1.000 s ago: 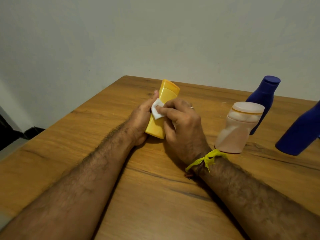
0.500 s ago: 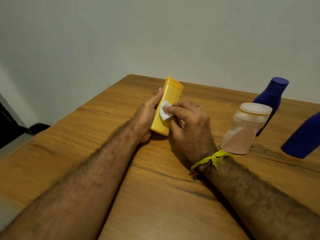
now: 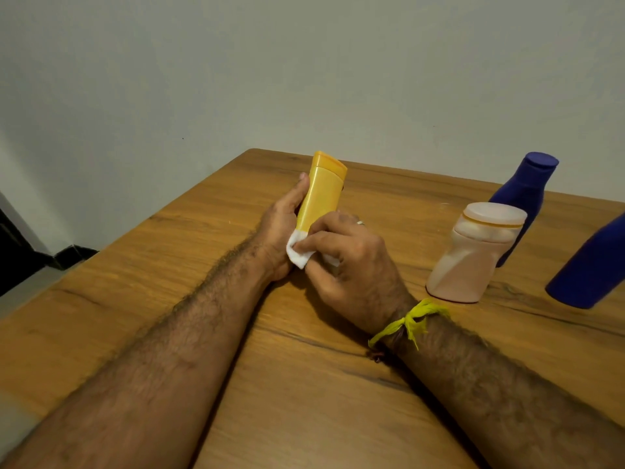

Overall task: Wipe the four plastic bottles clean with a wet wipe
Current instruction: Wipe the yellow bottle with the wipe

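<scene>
1. Gripping the yellow bottle [image 3: 322,194] from its left side, the left hand [image 3: 282,228] has its thumb stretched up along the bottle's edge and its fingers hidden behind it.
2. The bottle stands tilted, cap uppermost and leaning away from the person, near the middle of the wooden table [image 3: 304,384]; whether its base touches the table cannot be told, as the hands cover it.
3. The right hand [image 3: 351,265] has its fingers curled, pinching a white wet wipe [image 3: 299,250] between thumb and forefinger and pressing it against the bottle's lower end.
4. A ring [image 3: 360,223] shows on one finger of the right hand, and a yellow thread [image 3: 414,321] is tied around that wrist.
5. To the right, a pale pink bottle [image 3: 473,255] with a wide translucent cap stands upright on the table.
6. Just behind it stands a blue bottle [image 3: 526,194], partly hidden by the pink one.
7. A second blue bottle [image 3: 590,270] sits at the right edge of the view, cut off by the frame.
</scene>
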